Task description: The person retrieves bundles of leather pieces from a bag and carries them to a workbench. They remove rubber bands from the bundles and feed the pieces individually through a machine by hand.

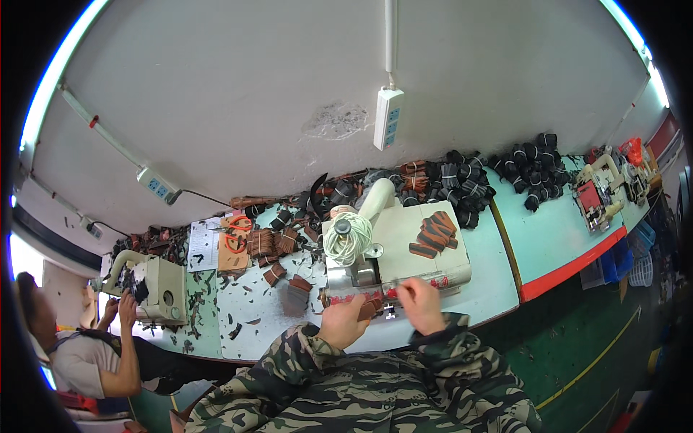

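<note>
My left hand (343,323) is closed on a small stack of brown leather pieces (369,309) at the front edge of a cream-coloured bench machine (404,245). To its right, my right hand (421,307) is held with thumb and fingers pinched together in front of the machine. What it holds, if anything, is too small to make out. A small metal fitting (390,312) shows between the hands. On the machine's top lie several brown and black strips (434,235), and a coil of white cord (348,238) hangs at its left.
Bundled brown strips (261,244), orange-handled scissors (237,232) and dark scraps lie left on the table. Black bundles (462,184) are heaped along the wall. A co-worker (94,353) sits far left at another machine (160,289). A power strip (388,119) hangs above.
</note>
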